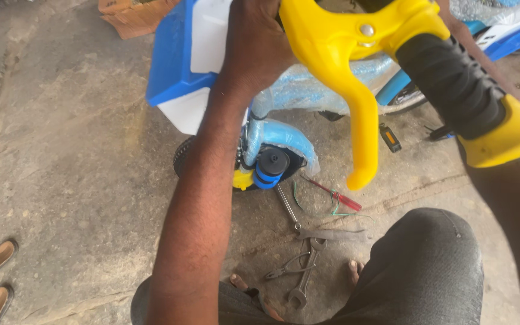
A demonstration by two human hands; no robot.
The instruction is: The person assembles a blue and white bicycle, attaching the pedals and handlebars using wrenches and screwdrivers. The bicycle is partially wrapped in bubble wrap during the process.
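At the top centre the left hand [257, 45] clenches the child's bike [284, 135] by its handlebar; the right hand is hidden, state untellable; foam wrap remains, spanners [305, 271] lie below, so assembly looks unfinished.

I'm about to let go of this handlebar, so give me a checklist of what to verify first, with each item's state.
1. Left hand holding the bike near the yellow brake lever: ok.
2. Right hand on the bike: cannot tell, only the forearm shows behind the black grip.
3. Spanners and pliers close by on the floor: ok.
4. Red screwdriver in view: ok.
5. Lever bolt tight: cannot tell.
6. Bare feet away from the tools: not ok, they lie between them.
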